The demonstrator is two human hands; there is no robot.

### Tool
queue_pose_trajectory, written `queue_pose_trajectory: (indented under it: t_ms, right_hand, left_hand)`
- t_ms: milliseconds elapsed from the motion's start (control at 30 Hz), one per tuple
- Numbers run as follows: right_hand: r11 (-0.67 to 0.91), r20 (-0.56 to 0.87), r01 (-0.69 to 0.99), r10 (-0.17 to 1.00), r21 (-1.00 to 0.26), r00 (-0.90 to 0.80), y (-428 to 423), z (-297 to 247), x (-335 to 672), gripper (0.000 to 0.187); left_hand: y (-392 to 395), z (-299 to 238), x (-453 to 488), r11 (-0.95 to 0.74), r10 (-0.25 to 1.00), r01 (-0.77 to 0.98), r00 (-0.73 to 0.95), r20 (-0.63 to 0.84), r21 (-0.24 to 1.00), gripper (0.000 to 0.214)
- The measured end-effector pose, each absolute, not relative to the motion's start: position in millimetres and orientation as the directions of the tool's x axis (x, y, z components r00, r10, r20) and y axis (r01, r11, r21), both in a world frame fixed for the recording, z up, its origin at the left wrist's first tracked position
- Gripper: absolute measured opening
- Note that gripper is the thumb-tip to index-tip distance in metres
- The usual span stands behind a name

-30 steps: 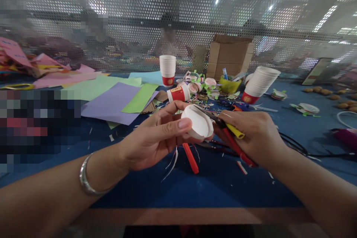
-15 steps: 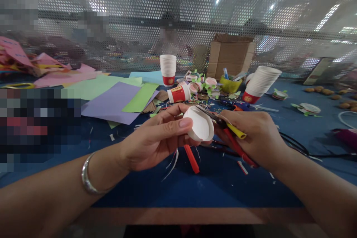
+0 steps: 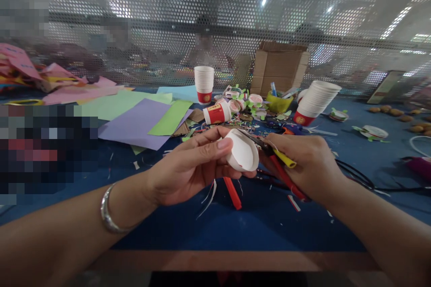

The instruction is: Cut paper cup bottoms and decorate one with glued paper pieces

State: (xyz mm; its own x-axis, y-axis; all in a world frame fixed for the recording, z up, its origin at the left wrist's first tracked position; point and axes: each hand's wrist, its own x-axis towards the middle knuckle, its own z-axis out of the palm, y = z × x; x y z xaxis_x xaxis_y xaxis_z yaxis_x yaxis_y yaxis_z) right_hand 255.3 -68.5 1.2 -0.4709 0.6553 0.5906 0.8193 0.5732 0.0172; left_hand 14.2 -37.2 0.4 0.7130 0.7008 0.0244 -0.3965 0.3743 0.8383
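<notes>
My left hand (image 3: 188, 168) pinches a cut-down white paper cup (image 3: 243, 152) by its rim, thumb on top, with its round base turned toward me. Thin white and red strips hang down from the cup below my fingers. My right hand (image 3: 306, 161) grips scissors (image 3: 274, 157) with red and yellow handles, and their dark blades reach up to the cup's upper edge. Both hands hover above the blue table (image 3: 235, 228), near its front edge.
Coloured paper sheets (image 3: 138, 121) lie at the left. Paper cup stacks stand behind (image 3: 204, 83) and at the right (image 3: 314, 101), with a tipped cup (image 3: 216, 113), cut cup pieces and a cardboard box (image 3: 279, 69). A black cable (image 3: 363, 179) runs right. A perforated screen rises behind.
The cup has turned slightly in my left hand and my thumb has slid further along its rim. The scissors and right hand have barely moved.
</notes>
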Motion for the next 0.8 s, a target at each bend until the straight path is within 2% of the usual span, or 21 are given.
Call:
queue_pose_trajectory:
  t_ms: [300,500,633,800]
  right_hand:
    - [0.572,0.579,0.819,0.678,-0.030,-0.453,-70.7,0.3,257.5,0.020]
    - [0.587,0.612,0.809,0.638,0.007,-0.468,-68.7,1.0,255.2,0.023]
    - [0.592,0.598,0.806,0.654,-0.024,-0.462,-70.0,2.1,254.4,0.022]
    - [0.581,0.598,0.812,0.669,-0.050,-0.442,-70.1,1.0,252.2,0.030]
  left_hand:
    - [-33.8,2.7,15.2,0.394,0.622,-0.413,0.777,0.092,0.821,0.024]
    - [-32.9,2.8,14.2,0.420,0.616,-0.399,0.785,0.066,0.815,0.028]
    - [-30.9,2.1,13.4,0.435,0.615,-0.398,0.786,0.056,0.808,0.029]
    - [-29.2,0.1,14.5,0.471,0.607,-0.395,0.794,0.035,0.789,0.028]
